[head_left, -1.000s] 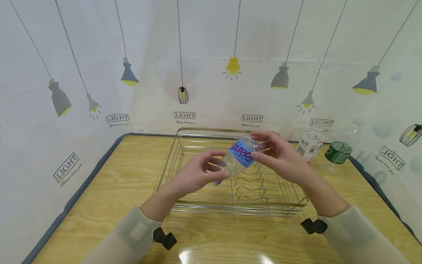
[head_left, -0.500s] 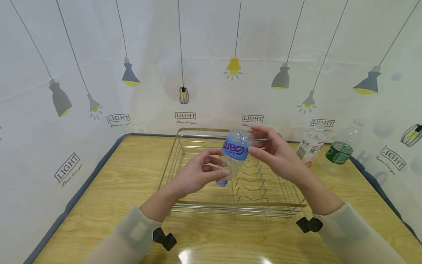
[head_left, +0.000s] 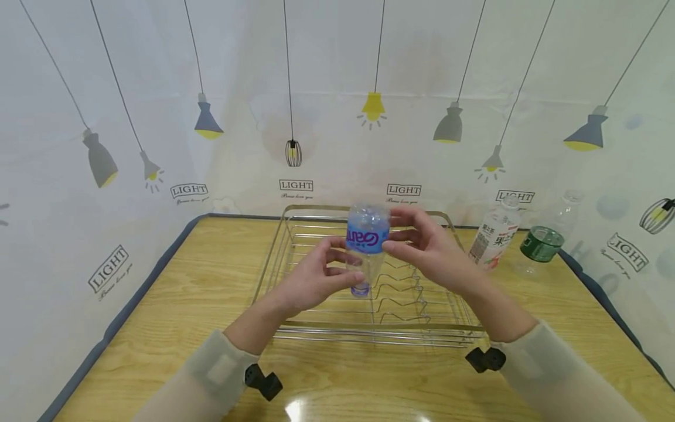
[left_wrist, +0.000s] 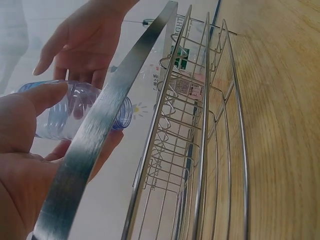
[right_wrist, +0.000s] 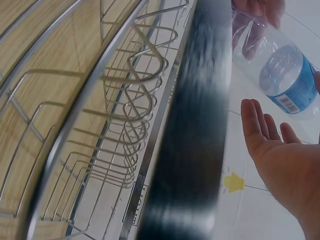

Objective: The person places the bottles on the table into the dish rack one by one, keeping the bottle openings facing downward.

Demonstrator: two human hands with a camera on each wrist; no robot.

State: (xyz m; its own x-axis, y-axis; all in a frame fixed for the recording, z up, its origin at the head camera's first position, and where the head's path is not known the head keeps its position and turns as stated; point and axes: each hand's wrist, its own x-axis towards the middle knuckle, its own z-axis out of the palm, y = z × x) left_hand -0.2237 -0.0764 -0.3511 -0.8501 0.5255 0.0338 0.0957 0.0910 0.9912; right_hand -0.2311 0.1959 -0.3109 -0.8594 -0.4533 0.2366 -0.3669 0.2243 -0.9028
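You've got a pale wooden counter (head_left: 174,275) in front of you, its grain running side to side, and two bright patches of light are glinting near its front. Sitting toward the back, around the middle, there's your metal wire rack (head_left: 379,326), flat-banded along the rim, zigzag wires inside. Over on your right stand two bottles: a white-labelled bottle (head_left: 495,234) just beside the rack, then a green-labelled bottle (head_left: 543,243), clear plastic, further right.

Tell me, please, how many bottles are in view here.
3: the blue-labelled bottle, held upside down by the left hand above the wire rack; the white-labelled bottle and the green-labelled bottle, both standing on the table right of the rack.
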